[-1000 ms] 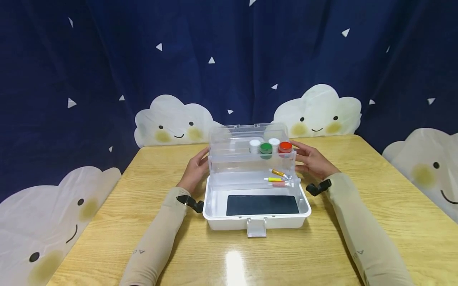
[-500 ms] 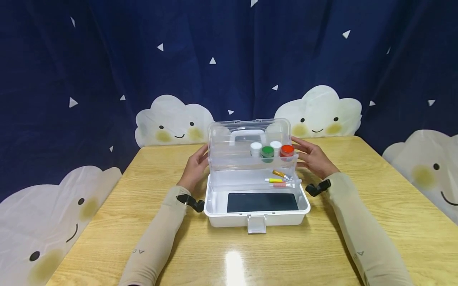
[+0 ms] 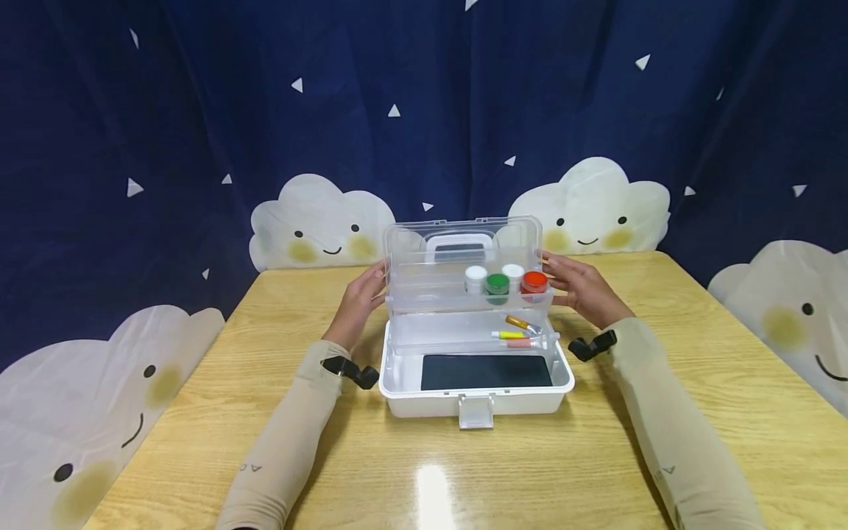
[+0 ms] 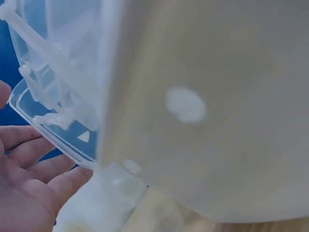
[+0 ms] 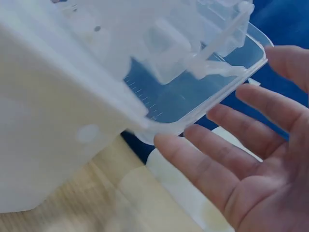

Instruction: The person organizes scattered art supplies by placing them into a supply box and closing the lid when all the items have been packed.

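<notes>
A white storage box (image 3: 477, 403) stands on the table, its clear lid (image 3: 411, 239) raised and leaning back over a white handle (image 3: 459, 241). At the lid's left edge rests my left hand (image 3: 358, 302); in the left wrist view its fingers (image 4: 41, 162) lie fairly straight along the clear rim. On the opposite side my right hand (image 3: 583, 291) touches the lid's right edge, with fingertips (image 5: 166, 142) at the rim in the right wrist view. A raised clear tray (image 3: 424, 302) bears white jars (image 3: 475, 281), a green-lidded jar (image 3: 497, 289) and a red-lidded jar (image 3: 534, 285).
On a lower clear tray lie a gold stick (image 3: 520, 323), a yellow stick (image 3: 507, 335) and a pink one (image 3: 520, 343). A flat black rectangle (image 3: 486, 372) lies in the box's base. Behind the wooden table (image 3: 265, 353) hangs a dark blue curtain (image 3: 424, 110).
The lid has tipped upright and back, so its handle now shows through it. The jar tray has shifted slightly down and right in view. Both hands have stayed at the lid's sides.
</notes>
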A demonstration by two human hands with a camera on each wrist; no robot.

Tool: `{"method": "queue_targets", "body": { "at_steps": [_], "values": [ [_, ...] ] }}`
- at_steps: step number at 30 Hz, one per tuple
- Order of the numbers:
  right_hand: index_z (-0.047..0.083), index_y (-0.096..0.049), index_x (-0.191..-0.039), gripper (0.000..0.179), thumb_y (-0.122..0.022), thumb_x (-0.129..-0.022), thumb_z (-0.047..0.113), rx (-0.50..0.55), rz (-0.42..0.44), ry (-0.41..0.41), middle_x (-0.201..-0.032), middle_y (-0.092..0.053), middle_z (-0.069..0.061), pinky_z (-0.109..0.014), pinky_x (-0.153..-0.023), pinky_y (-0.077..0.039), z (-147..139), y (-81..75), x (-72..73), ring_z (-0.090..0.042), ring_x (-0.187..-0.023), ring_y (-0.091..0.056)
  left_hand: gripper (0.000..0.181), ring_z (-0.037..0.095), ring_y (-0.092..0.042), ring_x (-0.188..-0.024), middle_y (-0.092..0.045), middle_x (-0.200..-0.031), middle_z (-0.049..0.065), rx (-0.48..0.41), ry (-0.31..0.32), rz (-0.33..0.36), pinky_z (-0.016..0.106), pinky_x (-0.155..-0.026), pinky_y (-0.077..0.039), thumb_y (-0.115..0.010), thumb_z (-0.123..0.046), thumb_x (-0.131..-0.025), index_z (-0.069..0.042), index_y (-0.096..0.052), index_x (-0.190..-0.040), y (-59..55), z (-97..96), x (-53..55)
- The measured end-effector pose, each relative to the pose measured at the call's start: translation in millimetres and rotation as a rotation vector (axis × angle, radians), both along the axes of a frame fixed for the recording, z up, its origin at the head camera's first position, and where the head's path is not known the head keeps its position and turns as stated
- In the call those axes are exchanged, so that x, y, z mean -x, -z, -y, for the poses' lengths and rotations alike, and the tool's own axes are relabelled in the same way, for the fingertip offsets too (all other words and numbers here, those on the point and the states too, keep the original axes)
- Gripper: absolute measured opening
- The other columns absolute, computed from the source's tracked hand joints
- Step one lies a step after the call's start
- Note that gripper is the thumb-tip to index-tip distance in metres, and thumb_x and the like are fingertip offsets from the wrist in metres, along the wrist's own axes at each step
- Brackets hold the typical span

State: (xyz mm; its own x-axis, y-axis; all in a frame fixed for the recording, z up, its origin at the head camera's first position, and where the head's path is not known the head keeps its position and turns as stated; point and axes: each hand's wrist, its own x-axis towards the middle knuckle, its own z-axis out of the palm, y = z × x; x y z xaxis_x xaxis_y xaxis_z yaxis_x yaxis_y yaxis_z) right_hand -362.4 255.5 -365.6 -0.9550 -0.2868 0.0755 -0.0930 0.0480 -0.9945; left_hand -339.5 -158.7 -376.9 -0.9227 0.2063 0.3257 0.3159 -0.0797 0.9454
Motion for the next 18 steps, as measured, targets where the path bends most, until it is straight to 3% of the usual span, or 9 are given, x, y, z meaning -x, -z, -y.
{"method": "queue_targets", "body": {
  "at_steps": [5,13,18],
  "values": [
    [0.012,-0.033,-0.15,0.066,-0.042,-0.098,0.052,-0.034,-0.022,-0.019,-0.151,-0.035,-0.02,-0.033,-0.088,-0.052,-6,-15.5,-5.6,-0.024,-0.125,-0.052,0.057,0.029,-0.031,-0.14,-0.03,-0.154,0.019,-0.012,0.057,0.016,0.043,-0.111,-0.031,-0.034,-0.033,-0.105,0.003,-0.029,-0.148,-13.7,2.7,-4.1],
    [0.0,-0.031,-0.149,0.077,-0.036,-0.097,0.057,-0.104,-0.064,-0.077,-0.146,-0.04,-0.025,-0.046,-0.096,-0.045,-7,-37.6,-15.4,-0.023,-0.121,-0.055,0.065,0.033,-0.029,-0.14,-0.03,-0.151,0.026,0.044,0.095,0.037,0.045,-0.111,-0.03,-0.029,-0.039,-0.104,0.011,-0.028,-0.145,-40.2,3.1,-19.7],
    [-0.008,-0.036,-0.143,0.077,-0.034,-0.099,0.056,-0.19,-0.09,-0.086,-0.141,-0.045,-0.027,-0.045,-0.098,-0.045,-4,-50.1,-24.6,-0.022,-0.116,-0.059,0.069,0.031,-0.032,-0.139,-0.032,-0.15,0.025,0.088,0.08,0.069,0.042,-0.11,-0.033,-0.033,-0.044,-0.102,0.01,-0.029,-0.146,-50.3,2.1,-26.3]
  ]
}}
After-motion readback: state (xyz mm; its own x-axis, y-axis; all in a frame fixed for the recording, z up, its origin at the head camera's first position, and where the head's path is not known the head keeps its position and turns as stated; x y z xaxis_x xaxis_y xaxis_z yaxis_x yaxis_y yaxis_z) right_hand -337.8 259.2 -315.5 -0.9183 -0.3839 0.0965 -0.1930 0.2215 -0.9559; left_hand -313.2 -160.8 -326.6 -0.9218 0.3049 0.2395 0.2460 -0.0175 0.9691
